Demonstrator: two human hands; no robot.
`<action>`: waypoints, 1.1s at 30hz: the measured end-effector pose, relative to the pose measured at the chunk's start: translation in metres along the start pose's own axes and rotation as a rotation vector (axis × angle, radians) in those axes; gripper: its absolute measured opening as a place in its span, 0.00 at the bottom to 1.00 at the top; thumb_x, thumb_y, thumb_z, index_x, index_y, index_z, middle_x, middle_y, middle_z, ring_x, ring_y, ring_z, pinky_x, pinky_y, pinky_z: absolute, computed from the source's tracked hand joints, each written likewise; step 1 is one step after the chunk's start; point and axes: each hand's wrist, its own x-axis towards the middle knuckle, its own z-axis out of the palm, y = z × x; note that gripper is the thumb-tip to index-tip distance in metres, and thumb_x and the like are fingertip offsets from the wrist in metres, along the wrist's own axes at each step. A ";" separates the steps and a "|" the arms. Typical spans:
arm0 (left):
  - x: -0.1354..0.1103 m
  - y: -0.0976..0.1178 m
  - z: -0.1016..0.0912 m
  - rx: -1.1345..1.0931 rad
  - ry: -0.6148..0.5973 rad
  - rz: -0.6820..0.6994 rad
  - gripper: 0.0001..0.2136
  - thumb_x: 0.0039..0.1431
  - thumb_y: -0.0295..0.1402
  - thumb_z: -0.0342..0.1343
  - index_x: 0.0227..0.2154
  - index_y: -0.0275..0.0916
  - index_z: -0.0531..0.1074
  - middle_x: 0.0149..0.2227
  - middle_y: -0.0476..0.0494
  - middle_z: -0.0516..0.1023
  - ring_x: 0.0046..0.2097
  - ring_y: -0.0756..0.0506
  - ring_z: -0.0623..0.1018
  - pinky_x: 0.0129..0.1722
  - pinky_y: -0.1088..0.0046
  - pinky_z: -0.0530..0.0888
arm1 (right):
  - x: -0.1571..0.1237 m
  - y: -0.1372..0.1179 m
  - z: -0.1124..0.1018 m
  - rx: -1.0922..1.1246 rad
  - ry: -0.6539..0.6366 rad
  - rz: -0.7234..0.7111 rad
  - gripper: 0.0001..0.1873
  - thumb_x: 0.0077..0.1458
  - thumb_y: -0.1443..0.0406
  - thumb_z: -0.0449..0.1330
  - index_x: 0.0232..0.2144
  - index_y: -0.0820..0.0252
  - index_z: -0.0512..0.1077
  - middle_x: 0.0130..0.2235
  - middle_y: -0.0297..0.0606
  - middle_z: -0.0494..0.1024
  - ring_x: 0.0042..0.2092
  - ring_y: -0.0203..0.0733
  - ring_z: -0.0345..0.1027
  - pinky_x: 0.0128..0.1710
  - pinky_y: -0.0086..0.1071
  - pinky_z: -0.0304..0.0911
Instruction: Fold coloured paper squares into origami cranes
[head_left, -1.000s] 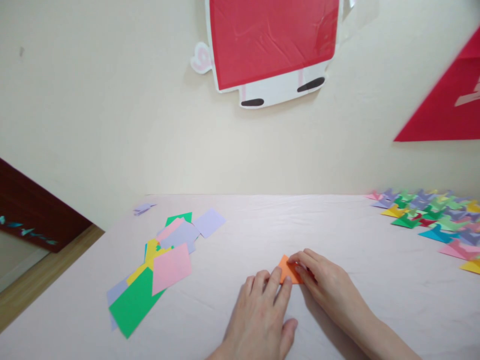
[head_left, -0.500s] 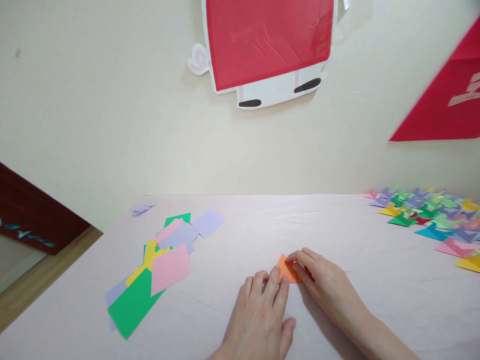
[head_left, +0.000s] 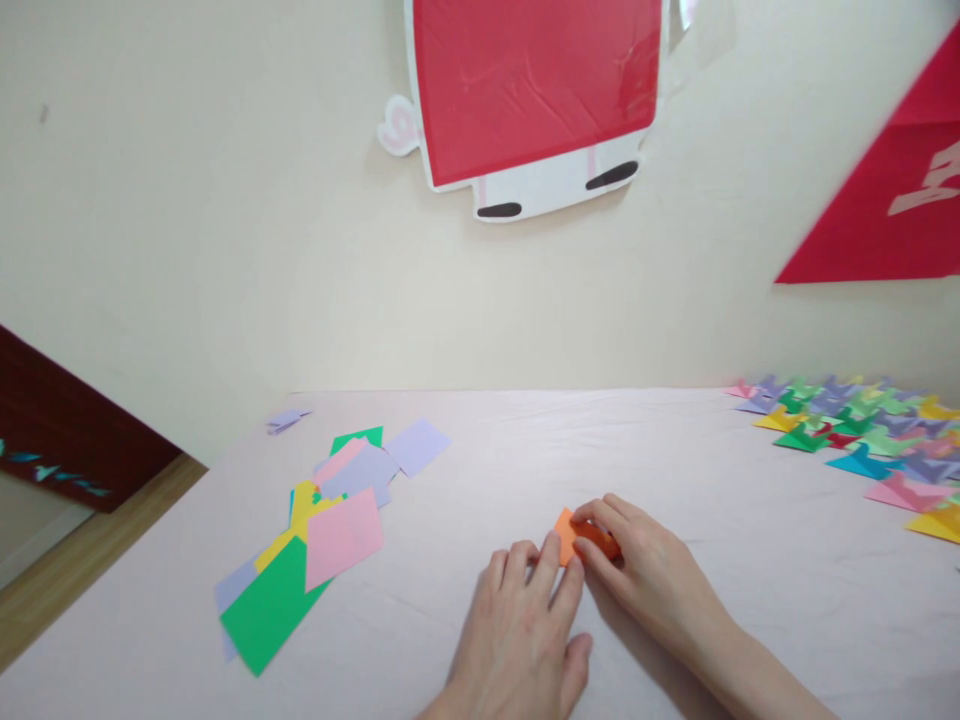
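A small piece of orange paper [head_left: 566, 535] lies on the pale table cover, with its right part lifted and bent over. My left hand [head_left: 517, 620] rests palm down with the fingers spread. Its index and middle fingertips touch the paper's left and lower edges. From the right, my right hand [head_left: 656, 570] pinches the raised part between thumb and fingers. The fingers hide some of the paper, so the fold's exact shape cannot be made out.
Loose coloured sheets, among them a green sheet [head_left: 274, 605] and a pink sheet [head_left: 345, 540], overlap at left. Folded paper shapes [head_left: 862, 420] stand in rows at far right. The wall [head_left: 525, 310] rises behind the table cover [head_left: 480, 460].
The orange paper's right side, flat before, is now lifted and curled under my right hand. My right thumb has shifted slightly left and down. My left hand has hardly moved.
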 end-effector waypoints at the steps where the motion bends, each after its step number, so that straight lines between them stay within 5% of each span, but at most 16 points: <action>1: 0.001 0.000 -0.001 0.010 -0.001 0.004 0.25 0.64 0.44 0.50 0.61 0.38 0.62 0.63 0.37 0.63 0.50 0.37 0.68 0.48 0.56 0.71 | 0.000 -0.001 0.000 0.002 0.001 0.003 0.08 0.58 0.66 0.52 0.37 0.55 0.70 0.38 0.38 0.75 0.39 0.45 0.71 0.40 0.37 0.64; 33: -0.009 -0.007 0.004 0.254 0.204 0.003 0.24 0.62 0.51 0.50 0.48 0.35 0.73 0.56 0.32 0.73 0.55 0.34 0.72 0.52 0.54 0.68 | -0.009 0.023 -0.009 0.094 0.028 0.067 0.17 0.49 0.70 0.53 0.41 0.50 0.73 0.45 0.39 0.74 0.48 0.50 0.65 0.49 0.45 0.57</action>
